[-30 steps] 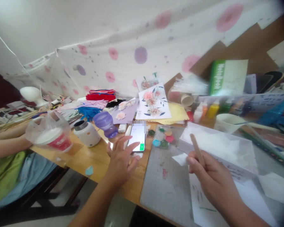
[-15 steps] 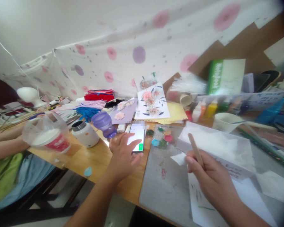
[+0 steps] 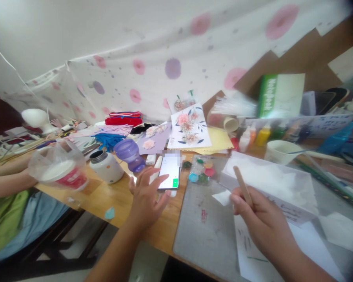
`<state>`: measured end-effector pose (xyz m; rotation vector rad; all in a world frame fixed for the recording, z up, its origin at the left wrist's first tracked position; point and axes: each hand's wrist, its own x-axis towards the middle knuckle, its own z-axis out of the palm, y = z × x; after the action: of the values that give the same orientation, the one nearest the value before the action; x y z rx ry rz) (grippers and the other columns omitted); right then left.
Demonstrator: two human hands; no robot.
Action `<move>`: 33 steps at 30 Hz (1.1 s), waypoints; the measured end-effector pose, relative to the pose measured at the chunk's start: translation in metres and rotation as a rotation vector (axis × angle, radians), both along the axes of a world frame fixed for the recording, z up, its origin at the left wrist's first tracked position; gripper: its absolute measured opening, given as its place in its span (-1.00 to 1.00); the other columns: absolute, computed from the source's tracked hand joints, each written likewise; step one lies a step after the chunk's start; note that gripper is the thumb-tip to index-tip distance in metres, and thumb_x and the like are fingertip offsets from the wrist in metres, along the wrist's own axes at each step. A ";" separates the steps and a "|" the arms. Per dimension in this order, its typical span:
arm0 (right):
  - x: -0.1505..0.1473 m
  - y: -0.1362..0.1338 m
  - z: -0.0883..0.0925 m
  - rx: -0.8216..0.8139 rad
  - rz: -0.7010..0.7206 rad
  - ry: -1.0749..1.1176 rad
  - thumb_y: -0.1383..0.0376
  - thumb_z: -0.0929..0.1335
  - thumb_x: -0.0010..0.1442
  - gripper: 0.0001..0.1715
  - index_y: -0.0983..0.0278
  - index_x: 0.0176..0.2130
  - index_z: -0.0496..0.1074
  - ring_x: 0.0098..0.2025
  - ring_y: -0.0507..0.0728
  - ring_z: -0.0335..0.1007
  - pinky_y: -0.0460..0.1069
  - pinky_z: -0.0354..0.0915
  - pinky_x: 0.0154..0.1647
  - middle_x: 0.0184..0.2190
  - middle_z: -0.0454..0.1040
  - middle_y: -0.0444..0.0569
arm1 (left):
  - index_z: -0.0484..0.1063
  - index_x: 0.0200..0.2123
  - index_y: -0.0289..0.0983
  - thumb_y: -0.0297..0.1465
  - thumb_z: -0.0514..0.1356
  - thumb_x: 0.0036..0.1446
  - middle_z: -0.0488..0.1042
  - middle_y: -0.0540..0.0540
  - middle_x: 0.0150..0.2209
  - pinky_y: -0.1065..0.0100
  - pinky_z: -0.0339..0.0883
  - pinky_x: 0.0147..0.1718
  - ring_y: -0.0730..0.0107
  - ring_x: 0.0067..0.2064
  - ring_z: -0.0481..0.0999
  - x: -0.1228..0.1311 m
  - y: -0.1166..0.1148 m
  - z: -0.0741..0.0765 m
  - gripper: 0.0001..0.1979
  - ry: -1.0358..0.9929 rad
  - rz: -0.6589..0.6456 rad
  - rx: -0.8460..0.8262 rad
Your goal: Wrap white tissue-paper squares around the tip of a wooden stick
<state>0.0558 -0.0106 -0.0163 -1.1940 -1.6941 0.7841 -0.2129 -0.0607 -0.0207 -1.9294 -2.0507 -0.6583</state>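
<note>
My left hand hovers over a lit phone lying on the wooden table, fingers spread, the index finger at the screen's lower left. My right hand is closed around a wooden stick that points up and away, above white paper on a grey cutting mat. Small coloured paint pots sit just right of the phone.
A white jar and a tipped purple bottle stand left of the phone. At the far left another person holds a plastic-wrapped cup. A flower card, glue bottles, a white bowl and craft supplies crowd the back.
My left hand has drawn back slightly toward me over the phone's lower edge. My right hand with the stick has stayed nearly still.
</note>
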 end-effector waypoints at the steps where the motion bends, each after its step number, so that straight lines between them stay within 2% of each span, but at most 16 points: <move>1: 0.000 0.000 0.000 0.002 -0.007 -0.009 0.13 0.28 0.25 -0.68 0.17 -0.50 0.31 -0.58 0.06 0.24 -0.09 0.22 -0.54 -0.62 0.28 -0.21 | 0.50 -0.01 -0.09 -0.36 0.15 0.20 0.37 -0.23 0.17 -0.40 -0.09 0.17 -0.16 0.21 0.32 0.000 -0.001 0.000 -0.70 0.000 0.003 0.006; 7: 0.000 0.000 -0.001 0.015 0.000 -0.001 0.13 0.27 0.26 -0.68 0.17 -0.50 0.31 -0.57 0.07 0.24 -0.08 0.22 -0.54 -0.62 0.29 -0.19 | 0.51 -0.04 -0.09 -0.38 0.15 0.19 0.37 -0.23 0.16 -0.42 -0.10 0.15 -0.16 0.22 0.30 0.003 -0.003 0.001 -0.71 -0.012 -0.015 -0.007; 17: 0.001 0.001 -0.002 -0.002 0.011 0.025 0.13 0.29 0.25 -0.69 0.17 -0.49 0.32 -0.56 0.07 0.24 -0.08 0.22 -0.55 -0.61 0.31 -0.18 | 0.50 0.02 -0.08 -0.36 0.17 0.16 0.36 -0.23 0.18 -0.44 -0.11 0.16 -0.21 0.24 0.27 0.010 0.001 0.004 -0.65 0.028 -0.036 -0.075; 23: 0.001 0.001 -0.001 -0.001 0.008 0.026 0.14 0.29 0.24 -0.71 0.17 -0.48 0.33 -0.56 0.07 0.25 -0.08 0.22 -0.55 -0.61 0.31 -0.19 | 0.51 0.00 -0.07 -0.29 0.19 0.16 0.34 -0.23 0.22 -0.49 -0.09 0.11 -0.28 0.28 0.19 0.012 0.010 0.009 -0.68 0.058 -0.046 -0.191; 27: 0.000 0.000 -0.001 -0.011 0.000 0.034 0.14 0.30 0.23 -0.70 0.17 -0.50 0.32 -0.56 0.06 0.24 -0.09 0.23 -0.54 -0.61 0.29 -0.19 | 0.50 0.02 -0.09 -0.31 0.17 0.17 0.34 -0.24 0.21 -0.45 -0.07 0.12 -0.25 0.28 0.20 0.012 0.008 0.009 -0.66 0.063 -0.048 -0.143; 33: 0.001 0.001 -0.003 0.000 0.000 0.022 0.11 0.30 0.24 -0.67 0.16 -0.51 0.33 -0.55 0.08 0.25 -0.09 0.23 -0.56 -0.59 0.32 -0.17 | 0.54 -0.09 -0.08 -0.35 0.17 0.13 0.39 -0.21 0.15 -0.48 -0.12 0.12 -0.27 0.26 0.24 0.012 0.000 0.003 -0.73 0.062 -0.060 -0.102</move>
<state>0.0569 -0.0095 -0.0193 -1.1812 -1.6766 0.7943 -0.2011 -0.0610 -0.0181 -2.0470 -2.0327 -0.5088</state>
